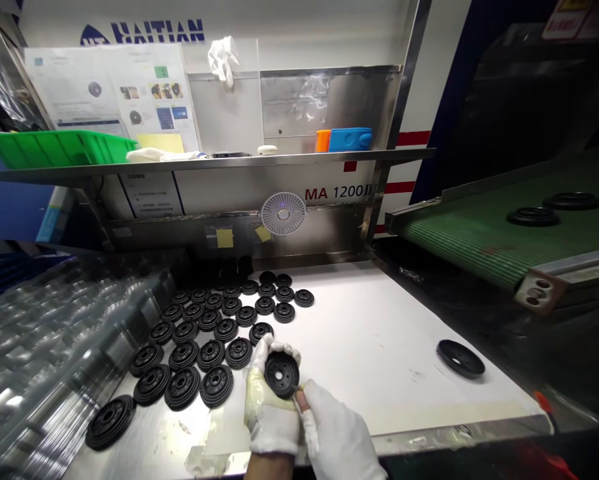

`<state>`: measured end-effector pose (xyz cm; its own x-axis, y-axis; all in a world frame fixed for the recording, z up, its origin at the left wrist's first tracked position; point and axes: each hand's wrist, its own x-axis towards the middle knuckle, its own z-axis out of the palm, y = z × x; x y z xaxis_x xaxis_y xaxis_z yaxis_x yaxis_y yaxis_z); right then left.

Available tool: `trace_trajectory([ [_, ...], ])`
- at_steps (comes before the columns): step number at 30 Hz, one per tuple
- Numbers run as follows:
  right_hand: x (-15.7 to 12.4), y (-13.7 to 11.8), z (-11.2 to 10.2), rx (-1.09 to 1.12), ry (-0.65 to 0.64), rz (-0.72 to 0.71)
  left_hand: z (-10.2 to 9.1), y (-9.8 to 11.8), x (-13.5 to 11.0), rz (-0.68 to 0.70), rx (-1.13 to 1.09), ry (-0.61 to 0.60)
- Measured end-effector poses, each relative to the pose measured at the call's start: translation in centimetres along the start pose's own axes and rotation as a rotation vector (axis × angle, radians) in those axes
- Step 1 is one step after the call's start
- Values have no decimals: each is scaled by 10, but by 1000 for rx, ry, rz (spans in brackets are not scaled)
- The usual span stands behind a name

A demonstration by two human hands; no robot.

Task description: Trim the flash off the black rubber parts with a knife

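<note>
My left hand (274,400), in a white glove with a yellowish palm, is closed around a round black plastic disc (281,375) with a hole in its middle. The disc's open, dished face is turned towards me. My right hand (332,427), also gloved in white, has its fingers pinched together at the disc's lower right edge. A bare fingertip shows there; whatever those fingers hold is too small and hidden to make out. To the left of my hands, several ribbed black discs (217,385) lie in rows. Another black disc (460,358) lies apart on the right, dished side up.
Stacked clear plastic trays (84,333) fill the left. A white sheet (364,333) covers the metal table. At right, a green conveyor belt (479,233) carries two black discs (533,217). Above, a shelf (229,162) holds a green bin (54,150); a small fan (283,213) hangs below.
</note>
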<state>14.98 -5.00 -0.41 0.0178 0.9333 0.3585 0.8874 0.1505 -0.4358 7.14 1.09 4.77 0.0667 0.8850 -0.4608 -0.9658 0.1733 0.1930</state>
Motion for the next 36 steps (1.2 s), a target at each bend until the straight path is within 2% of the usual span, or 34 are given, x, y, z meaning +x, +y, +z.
trace_trajectory([
  [4,0,-5,3,-20,28,-26,-6,1,1,108,60,-56],
  [7,2,-1,-5,16,9,-13,-18,2,1,61,176,-114],
  [10,3,5,-11,48,-7,14,-22,1,2,22,149,-160],
  [17,-2,0,1,21,40,9,-4,-1,3,-25,14,-32],
  [19,-2,-4,4,16,28,15,-3,0,2,1,-6,-35],
  [22,-2,-5,2,-2,14,14,-9,1,-1,61,93,-70],
  [25,-2,2,-4,14,-1,1,-18,3,-2,-15,214,-108],
  [29,-4,9,-3,11,-10,36,-20,2,2,-29,154,-171],
  [34,-9,1,10,-38,48,0,-10,-2,5,23,52,-60],
  [36,-9,-1,10,-45,64,-18,-11,-1,3,60,78,-64],
])
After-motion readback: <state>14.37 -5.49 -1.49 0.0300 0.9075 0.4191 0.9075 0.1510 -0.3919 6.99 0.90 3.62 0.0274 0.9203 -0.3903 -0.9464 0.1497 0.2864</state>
